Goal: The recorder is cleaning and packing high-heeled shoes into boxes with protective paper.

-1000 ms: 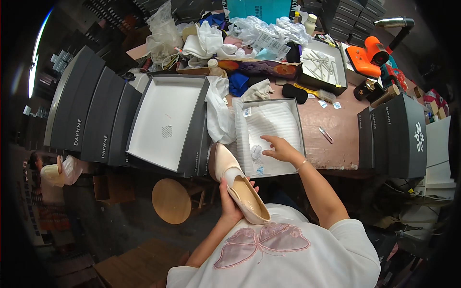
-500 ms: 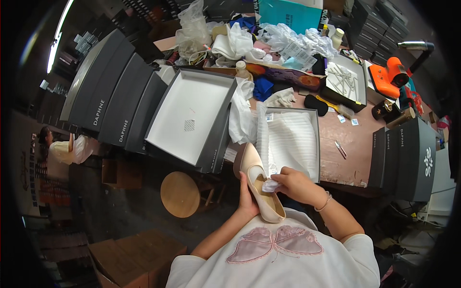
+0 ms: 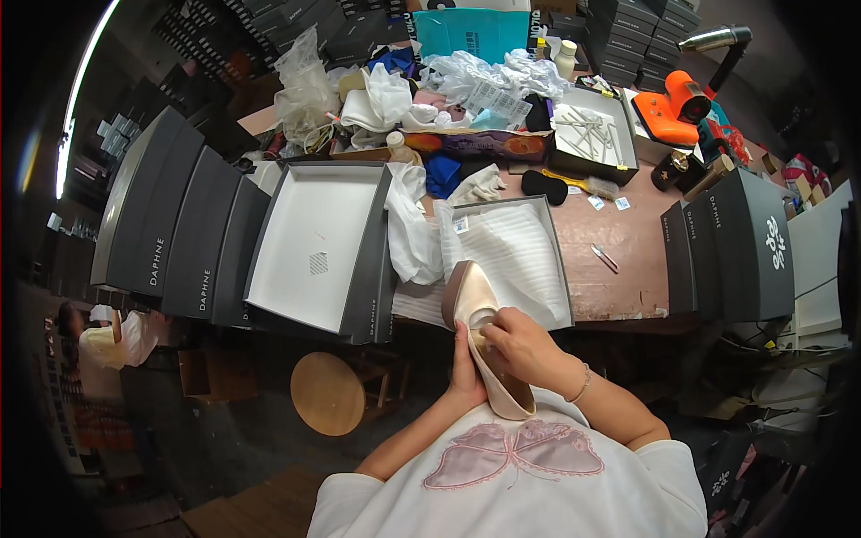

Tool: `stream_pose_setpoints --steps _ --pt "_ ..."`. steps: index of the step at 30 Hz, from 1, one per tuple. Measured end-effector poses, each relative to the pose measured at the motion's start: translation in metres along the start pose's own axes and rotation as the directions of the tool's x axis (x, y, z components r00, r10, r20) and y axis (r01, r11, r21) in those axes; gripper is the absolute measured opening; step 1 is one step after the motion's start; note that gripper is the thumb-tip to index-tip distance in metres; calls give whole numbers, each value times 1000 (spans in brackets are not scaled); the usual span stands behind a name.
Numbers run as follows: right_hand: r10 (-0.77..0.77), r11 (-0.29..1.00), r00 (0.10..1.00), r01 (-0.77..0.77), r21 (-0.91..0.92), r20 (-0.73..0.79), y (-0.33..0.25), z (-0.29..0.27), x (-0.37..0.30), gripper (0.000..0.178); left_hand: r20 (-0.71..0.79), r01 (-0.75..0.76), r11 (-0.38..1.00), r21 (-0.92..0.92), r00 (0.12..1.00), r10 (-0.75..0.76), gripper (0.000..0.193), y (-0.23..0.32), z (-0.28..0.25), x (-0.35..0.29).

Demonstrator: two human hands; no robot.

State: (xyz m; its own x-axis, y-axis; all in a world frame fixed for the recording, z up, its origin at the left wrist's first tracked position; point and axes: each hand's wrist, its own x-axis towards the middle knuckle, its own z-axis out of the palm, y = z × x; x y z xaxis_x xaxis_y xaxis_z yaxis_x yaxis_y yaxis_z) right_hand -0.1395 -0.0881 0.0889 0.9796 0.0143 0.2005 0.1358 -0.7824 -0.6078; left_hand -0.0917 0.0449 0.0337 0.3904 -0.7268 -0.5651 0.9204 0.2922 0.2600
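Note:
A pale cream pointed shoe [image 3: 472, 289] is tilted in front of my chest, its toe towards the table and its heel near my shirt. My left hand [image 3: 464, 372] wraps its side from the left, thumb along the rim. The fingers of my right hand [image 3: 518, 342] are bent together and reach into the shoe's opening, towards the toe. The crumpled white paper seen in these fingers earlier is hidden now. Just beyond the toe lies an open grey shoe box [image 3: 558, 260], lined with ribbed white wrapping sheet [image 3: 507, 247].
Dark shoe boxes [image 3: 166, 224] and an open white-lined lid [image 3: 314, 242] stand left; more boxes [image 3: 744, 242] stand right. Small scissors [image 3: 605, 258], a yellow-handled brush [image 3: 583, 184] and an orange device [image 3: 668, 117] are on the table. A round stool [image 3: 327, 393] stands below left.
My right hand has moved into the shoe with the crumpled paper, which no longer shows. The view has shifted, so the table appears further left.

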Motion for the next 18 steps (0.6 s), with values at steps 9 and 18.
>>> stream_pose_setpoints --steps 9,18 --pt "166 965 977 -189 182 133 -11 14 14 38 -43 -36 999 8 998 36 77 1 -13 -2" --pt "-19 986 984 -10 -166 -175 13 28 24 32 31 -84 995 47 996 83 79 5 -4 -6"
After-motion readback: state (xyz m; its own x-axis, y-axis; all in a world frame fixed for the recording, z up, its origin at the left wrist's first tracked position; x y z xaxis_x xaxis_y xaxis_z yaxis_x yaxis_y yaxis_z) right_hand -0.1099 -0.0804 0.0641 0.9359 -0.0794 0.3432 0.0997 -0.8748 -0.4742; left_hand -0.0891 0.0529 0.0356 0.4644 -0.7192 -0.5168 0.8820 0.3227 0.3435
